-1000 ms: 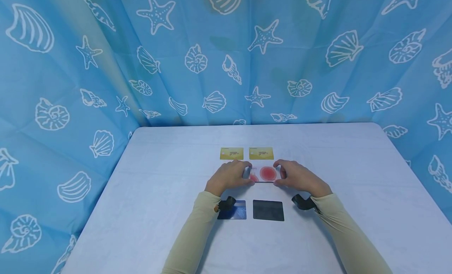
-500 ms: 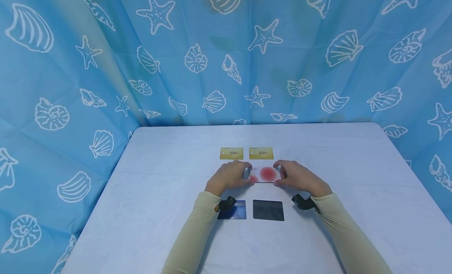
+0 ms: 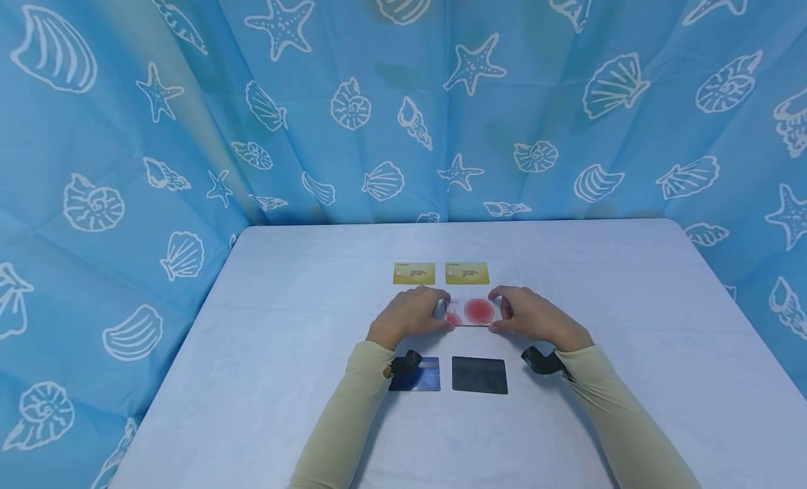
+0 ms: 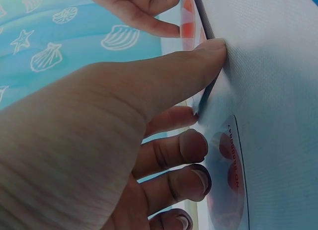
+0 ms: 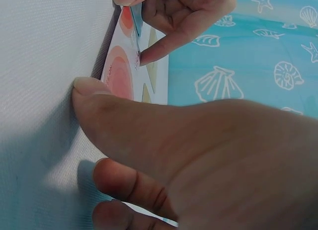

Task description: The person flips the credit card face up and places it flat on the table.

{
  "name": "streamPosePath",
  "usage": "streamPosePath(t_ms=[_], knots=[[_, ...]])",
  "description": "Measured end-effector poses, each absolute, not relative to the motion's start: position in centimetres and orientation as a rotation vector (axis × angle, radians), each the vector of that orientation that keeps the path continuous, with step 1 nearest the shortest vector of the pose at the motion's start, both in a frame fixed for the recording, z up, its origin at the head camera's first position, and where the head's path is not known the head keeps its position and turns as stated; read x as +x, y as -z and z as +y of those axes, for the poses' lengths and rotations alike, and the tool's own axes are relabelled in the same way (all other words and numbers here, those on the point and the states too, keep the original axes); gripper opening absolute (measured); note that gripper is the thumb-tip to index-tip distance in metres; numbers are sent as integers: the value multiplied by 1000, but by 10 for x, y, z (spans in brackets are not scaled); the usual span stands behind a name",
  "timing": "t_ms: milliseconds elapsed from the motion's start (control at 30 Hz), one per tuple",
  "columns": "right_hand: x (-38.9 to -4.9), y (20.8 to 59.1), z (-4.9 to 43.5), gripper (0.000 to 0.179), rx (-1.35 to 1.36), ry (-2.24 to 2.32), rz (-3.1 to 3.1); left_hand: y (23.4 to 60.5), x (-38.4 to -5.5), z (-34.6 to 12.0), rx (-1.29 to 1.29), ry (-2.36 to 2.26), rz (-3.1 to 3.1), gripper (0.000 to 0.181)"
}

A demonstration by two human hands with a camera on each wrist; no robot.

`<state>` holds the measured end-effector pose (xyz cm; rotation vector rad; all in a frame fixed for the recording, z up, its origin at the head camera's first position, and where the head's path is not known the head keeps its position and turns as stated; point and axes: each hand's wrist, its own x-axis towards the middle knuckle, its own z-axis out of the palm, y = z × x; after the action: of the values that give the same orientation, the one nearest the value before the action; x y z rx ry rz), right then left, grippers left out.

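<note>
A white card with red circles (image 3: 478,311) lies flat or nearly so at the middle of the table, its lower edge toward the person. My left hand (image 3: 408,312) pinches its left end between thumb and index finger. At the right end, the thumb and index finger of my right hand (image 3: 536,315) pinch it the same way. In the right wrist view the card's printed face (image 5: 120,73) slopes away between the two hands. Under the loose fingers of my left hand, a second card with red circles (image 4: 229,185) rests on the cloth; the head view hides it.
Two yellow cards, one on the left (image 3: 414,273) and one on the right (image 3: 466,273), lie beyond the hands. Nearer the person are a blue card (image 3: 424,377), partly covered by the left wrist camera, and a black card (image 3: 479,375). A blue shell-print curtain (image 3: 391,139) hangs behind the white table (image 3: 284,300).
</note>
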<state>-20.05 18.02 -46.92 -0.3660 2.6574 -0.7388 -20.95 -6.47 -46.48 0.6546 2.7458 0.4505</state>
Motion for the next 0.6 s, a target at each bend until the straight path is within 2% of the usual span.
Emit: streamPosePath(t_ms=[600], knots=[[-200,468,180,55,-382,744,2666,462,-209,-65,654,-466,2741,56]])
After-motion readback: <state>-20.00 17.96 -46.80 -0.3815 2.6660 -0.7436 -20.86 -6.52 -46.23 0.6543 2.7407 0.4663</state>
